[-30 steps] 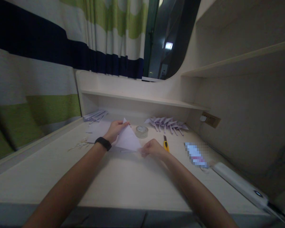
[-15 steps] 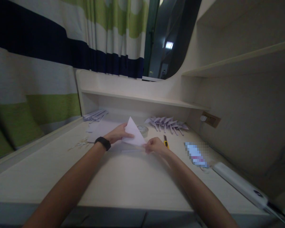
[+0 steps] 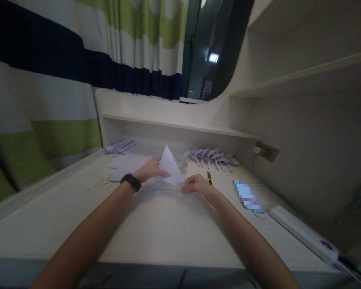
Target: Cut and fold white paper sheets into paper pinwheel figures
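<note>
A folded triangle of white paper point(image 3: 171, 165) is held up off the desk with its point upward. My left hand point(image 3: 153, 169) grips its left side, thumb across the front and fingers behind. At the lower right corner of the paper, my right hand point(image 3: 195, 184) has its fingertips pinched together on the edge. A thin white paper strip or stick point(image 3: 165, 191) lies on the desk just below. Behind the folded paper sits a roll of clear tape point(image 3: 181, 165), partly hidden. A yellow and black utility knife point(image 3: 209, 178) lies right beside my right hand.
White sheets point(image 3: 129, 162) and rolled paper sticks point(image 3: 120, 147) lie at the back left, with thin pale sticks point(image 3: 100, 183) nearer. Folded paper pinwheels point(image 3: 212, 155) line the back right. A phone point(image 3: 248, 196) and a white power strip point(image 3: 303, 233) occupy the right side.
The folded paper has tilted slightly more upright, its tip moving a little up and right. Both hands keep hold of it in nearly the same place.
</note>
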The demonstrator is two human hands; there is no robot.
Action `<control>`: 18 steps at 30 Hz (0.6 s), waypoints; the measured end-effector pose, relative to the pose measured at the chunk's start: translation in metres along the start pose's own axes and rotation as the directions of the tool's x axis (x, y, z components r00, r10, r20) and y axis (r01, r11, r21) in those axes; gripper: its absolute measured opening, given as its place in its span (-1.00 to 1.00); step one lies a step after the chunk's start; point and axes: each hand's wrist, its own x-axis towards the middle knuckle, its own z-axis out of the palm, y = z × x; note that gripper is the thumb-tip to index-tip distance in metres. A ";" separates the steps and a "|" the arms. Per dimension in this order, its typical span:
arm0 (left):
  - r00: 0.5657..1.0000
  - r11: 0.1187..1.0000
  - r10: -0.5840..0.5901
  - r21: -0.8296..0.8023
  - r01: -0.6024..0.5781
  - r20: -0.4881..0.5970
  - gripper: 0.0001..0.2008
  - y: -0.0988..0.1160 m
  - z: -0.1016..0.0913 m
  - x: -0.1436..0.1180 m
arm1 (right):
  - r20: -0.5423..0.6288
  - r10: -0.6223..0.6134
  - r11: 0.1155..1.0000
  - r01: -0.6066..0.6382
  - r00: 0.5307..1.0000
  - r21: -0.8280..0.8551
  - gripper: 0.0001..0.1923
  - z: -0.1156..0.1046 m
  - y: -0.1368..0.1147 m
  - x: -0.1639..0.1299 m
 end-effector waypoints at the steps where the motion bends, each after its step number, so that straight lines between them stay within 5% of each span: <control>1: 1.000 1.000 0.000 0.002 0.000 0.004 -0.39 0.000 0.000 0.000 | 0.013 -0.001 1.000 0.001 1.000 0.006 -0.53 0.000 -0.001 -0.001; 18: 1.000 0.999 -0.011 -0.036 0.011 0.003 -0.38 0.005 -0.001 0.000 | -0.040 0.022 0.995 -0.017 0.999 0.101 -0.62 0.003 0.001 0.002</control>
